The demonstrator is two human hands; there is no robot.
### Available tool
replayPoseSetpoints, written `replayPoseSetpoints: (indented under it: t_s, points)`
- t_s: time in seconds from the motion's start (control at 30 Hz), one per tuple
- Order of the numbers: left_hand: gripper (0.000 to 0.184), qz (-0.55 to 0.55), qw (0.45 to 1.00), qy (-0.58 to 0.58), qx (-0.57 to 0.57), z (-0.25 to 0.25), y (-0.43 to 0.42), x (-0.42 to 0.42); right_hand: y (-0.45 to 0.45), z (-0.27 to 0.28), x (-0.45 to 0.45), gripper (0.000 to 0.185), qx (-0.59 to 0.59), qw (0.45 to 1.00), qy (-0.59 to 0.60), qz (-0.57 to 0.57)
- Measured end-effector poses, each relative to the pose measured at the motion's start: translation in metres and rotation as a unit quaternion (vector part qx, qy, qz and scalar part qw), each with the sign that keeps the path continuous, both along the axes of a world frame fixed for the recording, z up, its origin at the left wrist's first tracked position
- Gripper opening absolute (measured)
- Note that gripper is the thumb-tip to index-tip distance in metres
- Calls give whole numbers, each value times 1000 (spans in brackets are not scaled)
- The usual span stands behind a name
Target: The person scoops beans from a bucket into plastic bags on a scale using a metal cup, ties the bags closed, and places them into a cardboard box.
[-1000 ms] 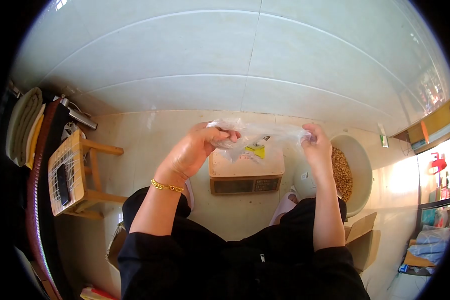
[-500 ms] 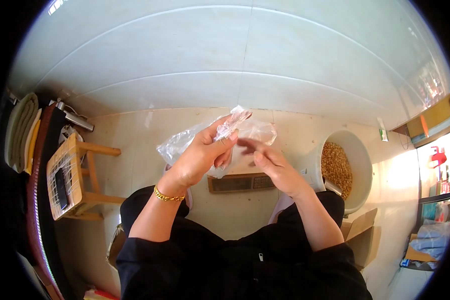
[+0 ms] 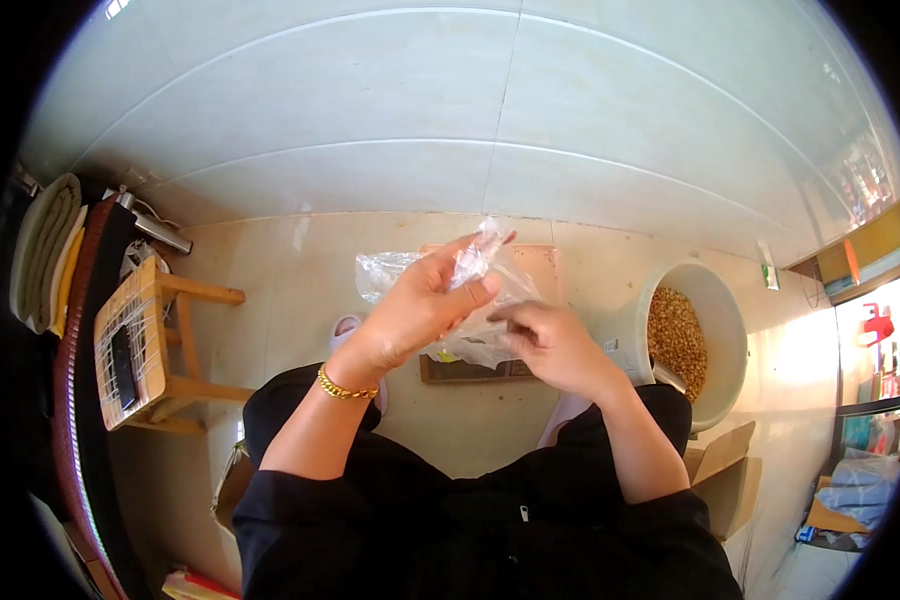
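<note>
My left hand (image 3: 420, 305), with a gold bracelet at the wrist, is closed round the gathered part of a clear plastic bag (image 3: 390, 272). Loose film spreads to the left and below. Beside it on the right, my right hand (image 3: 550, 345) has its fingers bent against the bag's film; whether they pinch it is hard to make out. Under the bag, partly covered, is a scale (image 3: 542, 265) with a pale top and a dark front panel.
A bucket (image 3: 727, 340) of brown nuts or grains (image 3: 676, 340) with a metal scoop stands right. A wooden stool (image 3: 153, 360) bearing a phone (image 3: 123, 368) is left. An open cardboard box (image 3: 727, 490) lies lower right. The tiled wall (image 3: 370, 100) rises ahead.
The bag, earlier stretched between both hands, is now bunched in my left hand. My right hand has come inward to the bag. The scoop's handle now shows at the bucket.
</note>
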State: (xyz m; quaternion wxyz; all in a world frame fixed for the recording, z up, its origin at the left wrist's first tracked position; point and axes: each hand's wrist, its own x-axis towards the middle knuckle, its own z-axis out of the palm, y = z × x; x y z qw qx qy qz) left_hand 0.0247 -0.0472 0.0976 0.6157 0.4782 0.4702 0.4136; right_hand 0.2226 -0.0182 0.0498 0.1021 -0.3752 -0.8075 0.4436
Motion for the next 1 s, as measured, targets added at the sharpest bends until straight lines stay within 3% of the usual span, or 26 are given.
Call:
replayPoseSetpoints:
  t_s: [0.03,0.07,0.13,0.17,0.23,0.27,0.33,0.43,0.5,0.6,0.7,0.77,0.83,0.87,0.9,0.93,1.0]
  points:
    - [45,0,1000,0,0,-1,-1,2,-1,1,-2,33,-3,991,113,-67]
    - [46,-6,1000,-12,-4,-2,-1,5,-1,0,-5,33,-3,991,113,-67]
    - [46,-15,1000,-23,-9,-5,0,6,-1,-5,-8,32,154,974,166,-13]
    - [46,-17,999,-11,26,-5,1,4,-2,-7,-6,32,153,974,166,-16]
    - [46,-23,998,2,60,-12,4,2,-4,-14,-2,34,46,988,-85,122]
    - [45,38,995,47,81,-22,8,2,-6,-25,1,39,27,971,-155,180]
    - [44,99,986,92,102,-33,14,0,-11,-16,-3,39,-9,963,-177,201]
    - [43,191,981,2,36,-29,15,-3,-17,-18,-4,40,-44,956,-180,229]
    - [41,209,963,-165,-53,-14,11,-7,-17,-22,-3,40,-44,958,-163,231]
    - [40,238,939,-220,-117,-7,12,-20,-14,-24,-1,42,-20,951,-234,201]
    - [41,221,937,-248,-104,-15,14,-43,-6,-21,1,50,-31,951,-264,156]
    - [44,236,938,-237,-94,-9,13,-41,-2,-14,0,59,-36,958,-281,41]
    - [53,193,980,-28,-44,-2,12,-39,7,-16,7,65,13,950,-312,30]
    - [53,194,980,-28,-44,-10,11,-36,13,-23,12,67,79,954,-281,-66]
    - [53,214,950,190,120,-26,11,-33,19,-26,15,70,143,945,-247,-160]
    - [53,218,849,395,275,-32,9,-29,23,-19,15,70,144,945,-247,-158]
    - [50,158,851,451,219,-34,4,-26,30,0,15,74,119,914,-261,-286]
